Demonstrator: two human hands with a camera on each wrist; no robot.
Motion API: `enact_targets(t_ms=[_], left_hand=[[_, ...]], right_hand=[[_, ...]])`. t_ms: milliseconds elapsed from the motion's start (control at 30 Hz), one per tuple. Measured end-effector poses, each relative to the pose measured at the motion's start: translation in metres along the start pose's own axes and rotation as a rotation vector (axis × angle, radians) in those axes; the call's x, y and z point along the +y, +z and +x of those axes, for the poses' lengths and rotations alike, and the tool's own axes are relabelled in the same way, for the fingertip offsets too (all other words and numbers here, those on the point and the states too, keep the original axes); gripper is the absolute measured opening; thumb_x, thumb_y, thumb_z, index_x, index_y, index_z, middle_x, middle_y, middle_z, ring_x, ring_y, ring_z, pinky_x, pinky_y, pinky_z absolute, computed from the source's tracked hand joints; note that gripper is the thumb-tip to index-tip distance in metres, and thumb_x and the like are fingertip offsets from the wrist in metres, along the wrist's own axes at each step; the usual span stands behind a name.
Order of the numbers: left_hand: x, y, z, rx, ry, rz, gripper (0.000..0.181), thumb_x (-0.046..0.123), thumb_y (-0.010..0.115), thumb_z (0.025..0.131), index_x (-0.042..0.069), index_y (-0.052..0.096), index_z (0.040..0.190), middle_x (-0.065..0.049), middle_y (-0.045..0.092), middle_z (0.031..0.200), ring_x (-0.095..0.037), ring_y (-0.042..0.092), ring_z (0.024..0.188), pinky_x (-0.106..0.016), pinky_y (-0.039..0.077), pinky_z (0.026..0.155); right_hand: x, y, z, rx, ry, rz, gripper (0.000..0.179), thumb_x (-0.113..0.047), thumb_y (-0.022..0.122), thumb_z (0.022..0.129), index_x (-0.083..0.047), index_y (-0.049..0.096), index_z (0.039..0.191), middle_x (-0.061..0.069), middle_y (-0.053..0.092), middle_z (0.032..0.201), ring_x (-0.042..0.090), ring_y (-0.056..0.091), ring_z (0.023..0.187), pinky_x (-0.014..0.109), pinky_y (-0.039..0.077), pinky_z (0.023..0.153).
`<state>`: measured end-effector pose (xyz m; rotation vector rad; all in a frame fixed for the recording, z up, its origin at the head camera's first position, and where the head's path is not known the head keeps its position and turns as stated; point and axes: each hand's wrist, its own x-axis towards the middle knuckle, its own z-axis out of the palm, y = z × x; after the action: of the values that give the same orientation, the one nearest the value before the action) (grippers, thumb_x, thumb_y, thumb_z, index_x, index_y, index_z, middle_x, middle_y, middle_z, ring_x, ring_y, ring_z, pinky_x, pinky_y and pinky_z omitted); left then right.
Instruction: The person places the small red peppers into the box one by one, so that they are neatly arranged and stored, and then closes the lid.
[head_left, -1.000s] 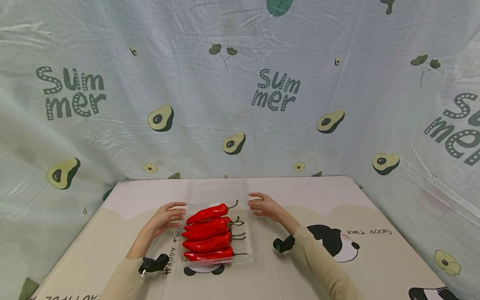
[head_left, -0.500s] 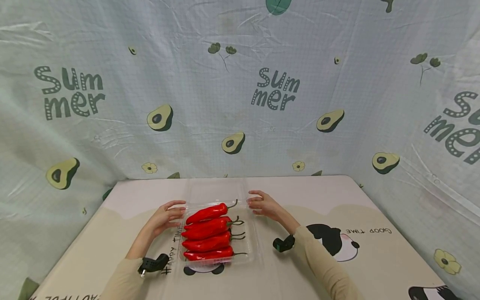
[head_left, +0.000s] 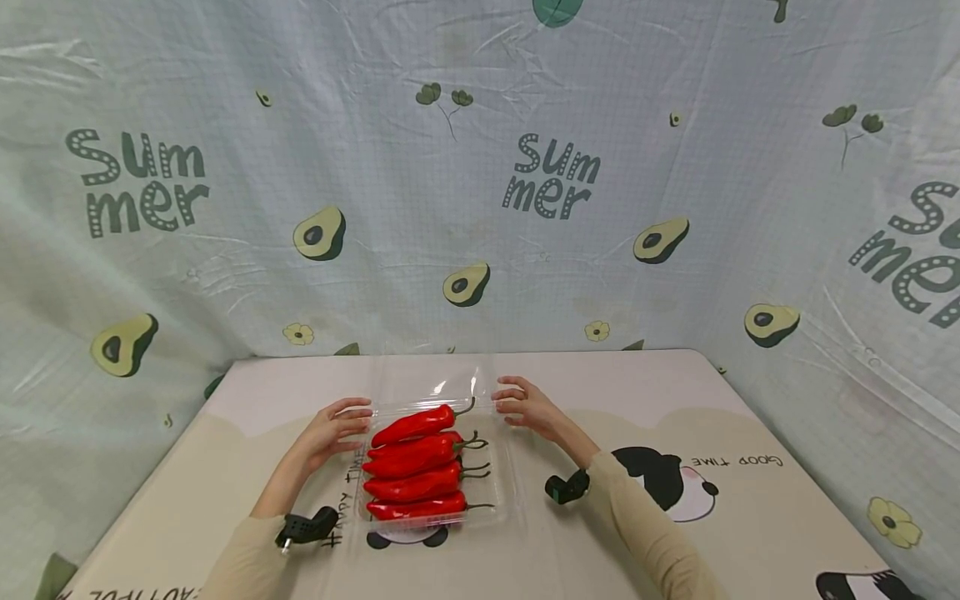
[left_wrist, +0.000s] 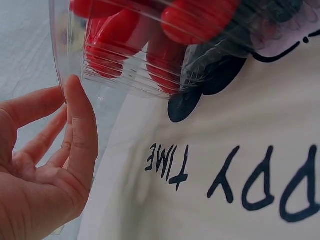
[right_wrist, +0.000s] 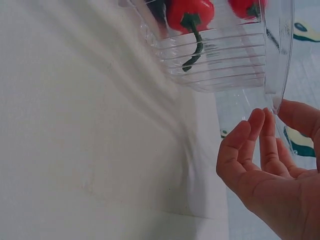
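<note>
A clear plastic clamshell box (head_left: 491,500) lies in the middle of the table, its hinged lid (head_left: 420,386) folded out at the far side. Several red peppers (head_left: 412,457) lie crosswise in the base, their green stems pointing right. My left hand (head_left: 332,429) is at the far left corner, thumb and fingertip pinching the rim of the clear lid (left_wrist: 58,50) in the left wrist view. At the opposite corner my right hand (head_left: 531,410) pinches the lid's edge between thumb and fingertips, as the right wrist view shows. The other fingers of both hands are loosely bent.
A printed cloth (head_left: 600,550) with panda figures and lettering covers the table. Behind it and along the sides hangs a pale curtain (head_left: 375,167) with avocado prints. Each wrist carries a black camera, the left one (head_left: 307,527) beside the box and the right one (head_left: 567,487) farther off.
Both hands have risen very slightly. A bright glare now shows on the clear lid, whose angle seems to have tilted up a little. The peppers have stayed in place.
</note>
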<state>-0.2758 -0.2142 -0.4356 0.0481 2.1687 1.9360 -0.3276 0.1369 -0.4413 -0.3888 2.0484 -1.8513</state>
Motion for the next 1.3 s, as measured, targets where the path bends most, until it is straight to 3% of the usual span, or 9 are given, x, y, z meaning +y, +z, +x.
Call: enact_targets(t_ms=[433, 667, 867, 1100, 1200, 1300], left_hand=[[0.0017, 0.0005, -0.0017, -0.022, 0.025, -0.013, 0.036, 0.012, 0.050, 0.089, 0.005, 0.040, 0.123, 0.014, 0.059, 0.101, -0.005, 0.057, 0.084, -0.027, 0.052, 0.074], [0.0032, 0.0017, -0.0018, -0.013, 0.036, 0.018, 0.029, 0.010, 0.050, 0.088, 0.010, 0.043, 0.117, 0.000, 0.057, 0.119, -0.010, 0.056, 0.088, -0.029, 0.052, 0.076], [0.0022, 0.0029, -0.0008, -0.008, 0.035, 0.030, 0.038, 0.008, 0.050, 0.088, 0.006, 0.037, 0.124, 0.001, 0.057, 0.119, -0.011, 0.055, 0.087, -0.030, 0.052, 0.075], [0.0016, 0.0033, 0.0021, -0.008, 0.057, 0.017, 0.059, 0.007, 0.051, 0.088, 0.015, 0.023, 0.138, -0.005, 0.053, 0.122, -0.010, 0.057, 0.083, -0.028, 0.054, 0.070], [0.0022, 0.0030, 0.0022, -0.003, 0.057, 0.027, 0.061, 0.010, 0.052, 0.088, 0.017, 0.020, 0.140, -0.012, 0.050, 0.127, -0.011, 0.057, 0.084, -0.028, 0.053, 0.070], [0.0038, 0.0022, 0.0012, -0.007, 0.054, 0.027, 0.058, 0.015, 0.050, 0.090, 0.017, 0.020, 0.139, -0.015, 0.048, 0.129, -0.011, 0.057, 0.085, -0.029, 0.053, 0.073]], right_hand=[[-0.0021, 0.0011, -0.0042, -0.013, -0.059, 0.012, 0.054, -0.004, 0.052, 0.087, -0.001, 0.025, 0.134, 0.002, 0.056, 0.105, 0.004, 0.055, 0.081, 0.027, 0.047, 0.072], [-0.0023, 0.0005, -0.0048, -0.027, -0.069, 0.027, 0.054, -0.004, 0.052, 0.086, -0.003, 0.025, 0.133, -0.001, 0.055, 0.102, 0.004, 0.055, 0.081, 0.028, 0.046, 0.072], [-0.0016, 0.0002, -0.0040, -0.029, -0.072, 0.024, 0.053, -0.004, 0.052, 0.087, -0.006, 0.026, 0.132, -0.005, 0.055, 0.098, 0.005, 0.055, 0.082, 0.028, 0.045, 0.071], [-0.0010, -0.0001, -0.0036, -0.034, -0.085, 0.000, 0.054, -0.007, 0.052, 0.088, -0.007, 0.023, 0.133, 0.010, 0.053, 0.111, 0.007, 0.054, 0.083, 0.030, 0.045, 0.074], [-0.0012, 0.0005, -0.0033, -0.029, -0.080, -0.004, 0.055, -0.007, 0.052, 0.087, -0.009, 0.023, 0.134, 0.017, 0.050, 0.117, 0.008, 0.054, 0.085, 0.032, 0.045, 0.077], [-0.0019, 0.0008, -0.0031, -0.026, -0.077, -0.007, 0.057, -0.005, 0.053, 0.087, -0.012, 0.022, 0.134, 0.017, 0.050, 0.117, 0.009, 0.054, 0.085, 0.033, 0.045, 0.078]])
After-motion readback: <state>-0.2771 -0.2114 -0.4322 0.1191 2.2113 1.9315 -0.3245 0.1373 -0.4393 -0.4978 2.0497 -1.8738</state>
